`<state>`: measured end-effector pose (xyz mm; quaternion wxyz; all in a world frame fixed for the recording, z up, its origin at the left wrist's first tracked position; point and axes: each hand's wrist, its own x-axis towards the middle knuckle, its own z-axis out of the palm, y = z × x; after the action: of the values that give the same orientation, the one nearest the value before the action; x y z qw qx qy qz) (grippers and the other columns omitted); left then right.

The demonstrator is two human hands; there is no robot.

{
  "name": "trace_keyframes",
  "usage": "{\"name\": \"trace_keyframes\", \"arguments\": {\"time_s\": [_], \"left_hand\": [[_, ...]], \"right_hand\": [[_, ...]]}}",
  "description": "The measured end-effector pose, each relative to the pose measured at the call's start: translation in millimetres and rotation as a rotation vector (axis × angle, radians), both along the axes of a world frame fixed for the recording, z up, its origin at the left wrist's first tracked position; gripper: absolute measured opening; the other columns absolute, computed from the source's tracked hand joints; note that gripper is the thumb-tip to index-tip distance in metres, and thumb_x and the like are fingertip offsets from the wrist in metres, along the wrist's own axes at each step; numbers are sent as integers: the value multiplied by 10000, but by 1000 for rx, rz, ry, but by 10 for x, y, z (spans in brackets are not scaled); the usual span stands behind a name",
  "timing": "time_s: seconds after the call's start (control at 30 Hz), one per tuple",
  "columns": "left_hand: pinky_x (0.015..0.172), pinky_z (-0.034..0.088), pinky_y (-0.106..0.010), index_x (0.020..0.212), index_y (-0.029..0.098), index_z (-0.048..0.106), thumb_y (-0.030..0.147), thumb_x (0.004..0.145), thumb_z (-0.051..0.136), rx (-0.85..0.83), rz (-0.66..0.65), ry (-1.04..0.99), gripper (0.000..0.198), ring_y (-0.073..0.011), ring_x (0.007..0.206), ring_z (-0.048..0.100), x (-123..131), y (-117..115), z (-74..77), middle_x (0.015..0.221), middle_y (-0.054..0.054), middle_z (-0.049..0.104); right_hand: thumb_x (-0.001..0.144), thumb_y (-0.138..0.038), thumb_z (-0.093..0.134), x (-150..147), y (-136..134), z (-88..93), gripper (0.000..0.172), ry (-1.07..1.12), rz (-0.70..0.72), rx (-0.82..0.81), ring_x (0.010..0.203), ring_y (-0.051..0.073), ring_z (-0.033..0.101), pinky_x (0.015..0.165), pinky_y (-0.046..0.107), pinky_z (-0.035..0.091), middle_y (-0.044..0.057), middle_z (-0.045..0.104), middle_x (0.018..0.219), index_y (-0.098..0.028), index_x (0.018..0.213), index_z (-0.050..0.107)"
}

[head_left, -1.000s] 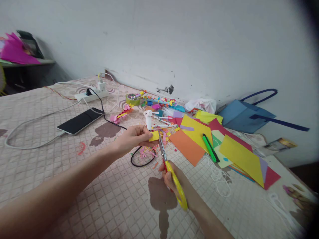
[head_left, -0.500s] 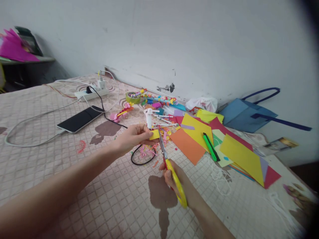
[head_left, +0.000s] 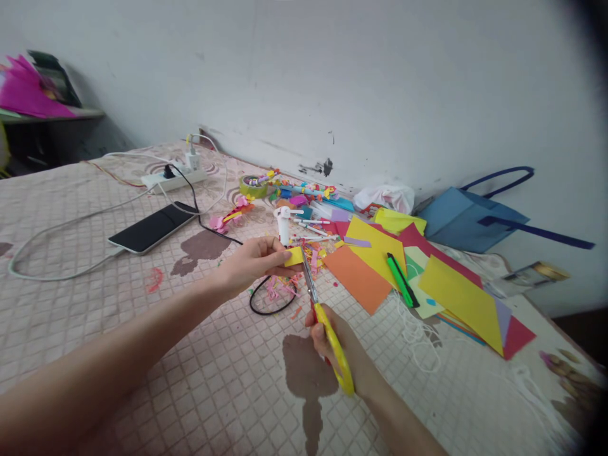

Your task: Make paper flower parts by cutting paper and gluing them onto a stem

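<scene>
Between the thumb and fingers of my left hand is a small piece of yellow paper. My right hand is wrapped round the handles of a pair of scissors with a yellow handle and some red on it. The blades point away from me and meet the right edge of the paper; whether they are cutting into it I cannot tell. Below and behind the paper lie pink and yellow paper scraps. A white glue gun stands just beyond my left fingers.
Coloured sheets, a green box cutter and white string lie on the right. A blue bag leans at the wall. On the left are a tablet, cables and a power strip. A tape roll lies behind.
The scissor handles and my right hand have shifted very slightly to the left. My left hand and the yellow paper are almost unmoved.
</scene>
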<state>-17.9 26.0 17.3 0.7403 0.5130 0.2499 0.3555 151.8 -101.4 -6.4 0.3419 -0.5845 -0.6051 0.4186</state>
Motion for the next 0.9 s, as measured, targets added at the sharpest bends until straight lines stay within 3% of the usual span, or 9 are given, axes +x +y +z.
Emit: {"name": "trace_keyframes", "arguments": {"time_s": [0.37, 0.6, 0.67, 0.8, 0.9], "left_hand": [[815, 523, -316, 710, 133, 465, 249, 752, 669, -4, -2, 15, 239, -169, 797, 691, -10, 15, 7, 769, -43, 684], [801, 528, -306, 714, 132, 480, 275, 744, 680, 0, 44, 87, 248, -171, 800, 692, -13, 42, -30, 765, -52, 693], [773, 536, -299, 704, 128, 496, 279, 733, 689, 34, 84, 167, 247, -174, 789, 693, -9, 58, -58, 726, -48, 689], [760, 544, -302, 707, 125, 524, 302, 713, 704, 36, 119, 252, 252, -178, 788, 694, 10, 71, -104, 739, -57, 698], [759, 548, -304, 711, 123, 533, 334, 688, 725, -4, 83, 251, 286, -182, 783, 695, 28, 58, -127, 752, -72, 708]], "right_hand": [[734, -767, 343, -9, 14, -130, 545, -49, -58, -6, 419, 101, 331, 390, 232, 253, -56, 353, 475, -226, 687, 393], [793, -617, 436, 140, 120, -240, 409, -158, -143, 39, 418, 120, 422, 413, 238, 315, -38, 449, 487, -222, 687, 461], [769, -570, 517, 292, 222, -224, 361, -330, -206, 66, 537, 158, 530, 494, 260, 372, 9, 569, 608, -210, 737, 523], [798, -558, 490, 704, 437, -190, 415, -948, -447, 42, 693, 248, 619, 584, 313, 397, 96, 653, 744, -177, 931, 584], [834, -456, 496, 1000, 530, -205, 380, -1122, -523, 106, 805, 249, 632, 644, 304, 417, 140, 666, 886, -143, 1034, 578]]}}
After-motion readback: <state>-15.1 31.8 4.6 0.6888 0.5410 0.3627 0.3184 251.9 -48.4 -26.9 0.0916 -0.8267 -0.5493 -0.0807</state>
